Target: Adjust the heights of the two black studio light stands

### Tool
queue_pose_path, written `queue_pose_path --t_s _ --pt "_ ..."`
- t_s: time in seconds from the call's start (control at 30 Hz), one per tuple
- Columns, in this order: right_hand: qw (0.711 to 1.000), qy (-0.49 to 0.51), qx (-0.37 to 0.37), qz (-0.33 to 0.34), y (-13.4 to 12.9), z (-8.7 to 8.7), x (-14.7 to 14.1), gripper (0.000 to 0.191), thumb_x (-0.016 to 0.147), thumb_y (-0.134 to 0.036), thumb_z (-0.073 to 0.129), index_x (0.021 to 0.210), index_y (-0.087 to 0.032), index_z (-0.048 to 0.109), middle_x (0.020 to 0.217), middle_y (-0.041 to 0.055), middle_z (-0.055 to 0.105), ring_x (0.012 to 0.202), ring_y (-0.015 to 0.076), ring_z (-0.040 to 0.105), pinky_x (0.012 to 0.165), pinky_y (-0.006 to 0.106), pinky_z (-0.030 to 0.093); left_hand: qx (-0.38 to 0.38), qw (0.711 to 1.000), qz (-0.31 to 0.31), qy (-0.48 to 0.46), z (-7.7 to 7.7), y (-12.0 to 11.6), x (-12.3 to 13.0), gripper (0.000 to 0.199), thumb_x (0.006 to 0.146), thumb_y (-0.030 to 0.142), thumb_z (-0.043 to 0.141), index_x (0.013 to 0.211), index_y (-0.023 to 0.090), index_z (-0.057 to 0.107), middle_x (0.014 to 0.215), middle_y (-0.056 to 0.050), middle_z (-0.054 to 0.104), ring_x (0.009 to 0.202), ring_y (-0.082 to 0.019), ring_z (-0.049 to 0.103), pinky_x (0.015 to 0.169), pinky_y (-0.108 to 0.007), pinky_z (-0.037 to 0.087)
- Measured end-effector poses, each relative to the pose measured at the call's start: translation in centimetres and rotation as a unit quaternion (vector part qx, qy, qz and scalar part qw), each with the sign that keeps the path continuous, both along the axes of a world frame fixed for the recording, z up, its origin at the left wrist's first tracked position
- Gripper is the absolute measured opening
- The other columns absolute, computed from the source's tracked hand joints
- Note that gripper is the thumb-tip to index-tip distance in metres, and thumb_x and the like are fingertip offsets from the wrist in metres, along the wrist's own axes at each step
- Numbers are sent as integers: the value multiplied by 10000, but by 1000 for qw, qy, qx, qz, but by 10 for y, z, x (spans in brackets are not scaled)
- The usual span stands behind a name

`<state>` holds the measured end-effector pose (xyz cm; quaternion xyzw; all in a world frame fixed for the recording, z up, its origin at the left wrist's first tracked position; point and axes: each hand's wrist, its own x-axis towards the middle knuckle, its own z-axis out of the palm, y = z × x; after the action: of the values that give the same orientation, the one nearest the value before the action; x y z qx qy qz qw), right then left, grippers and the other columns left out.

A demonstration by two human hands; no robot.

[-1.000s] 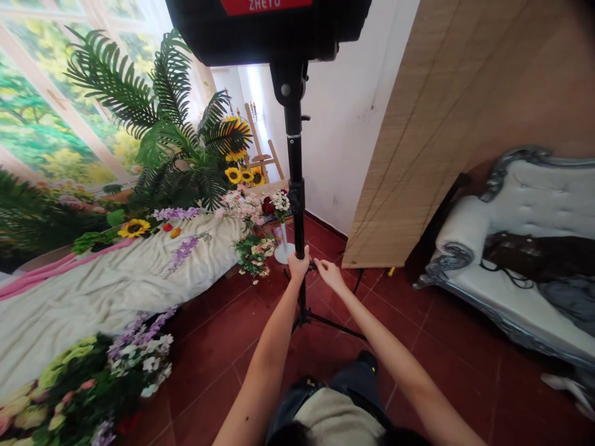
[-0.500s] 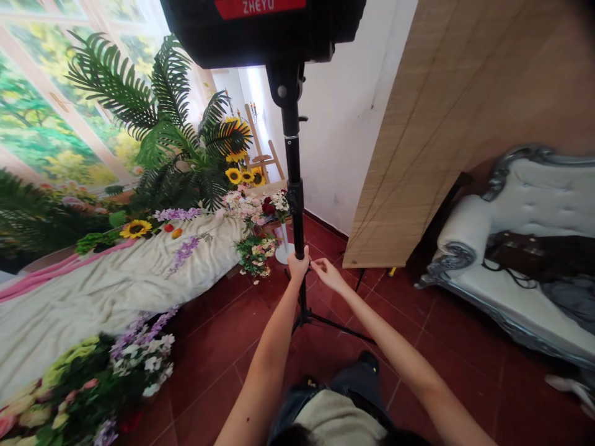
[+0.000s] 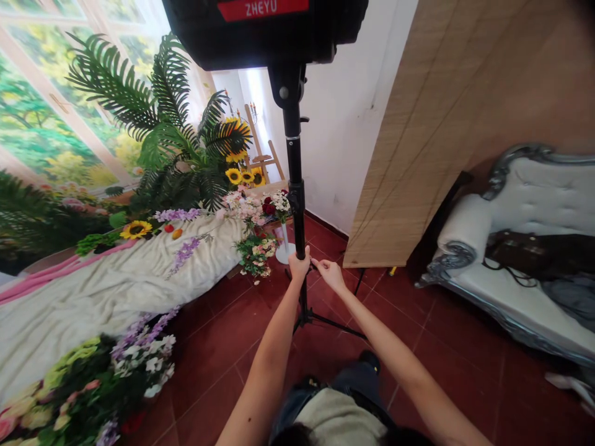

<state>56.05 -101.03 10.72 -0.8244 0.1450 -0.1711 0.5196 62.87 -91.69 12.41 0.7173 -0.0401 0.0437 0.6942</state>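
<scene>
A black light stand (image 3: 295, 164) rises upright in the middle of the head view, with a large black lamp head (image 3: 264, 37) on top bearing a red label. My left hand (image 3: 299, 264) is wrapped round the pole low down, above the tripod legs. Just to the right of the pole, my right hand (image 3: 327, 271) has its fingers pinched together beside the left one, at a small part on the pole's side; that part is too small to make out.
At the left lies a cream cloth (image 3: 204, 260) with flowers around it and palm leaves behind. A bamboo blind (image 3: 395, 161) hangs right of the stand. Further right is a white sofa (image 3: 534, 198) with a dark bag on it. Tripod legs (image 3: 337, 324) spread over the red tiles.
The lamp head and pole appear slightly lower and further right in view. My right hand's fingers have turned a little at the pole; my left hand keeps its hold.
</scene>
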Motion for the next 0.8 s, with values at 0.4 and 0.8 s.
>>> queue_pose_path --t_s 0.4,0.8 --pt "979 -31 199 -39 26 -18 -20 478 746 -620 504 776 -159 626 757 57 691 656 152 614 558 220 462 18 998 -63 -19 -9 9 -2 407 713 540 598 622 143 582 555 -35 580 505 -115 546 480 -205 422" --pt "914 134 382 14 85 -103 -211 509 653 -614 637 797 -126 661 719 80 693 549 117 622 488 210 469 -9 998 -58 36 -56 86 -106 361 742 460 600 881 127 603 796 -74 652 775 -150 626 729 -291 507"
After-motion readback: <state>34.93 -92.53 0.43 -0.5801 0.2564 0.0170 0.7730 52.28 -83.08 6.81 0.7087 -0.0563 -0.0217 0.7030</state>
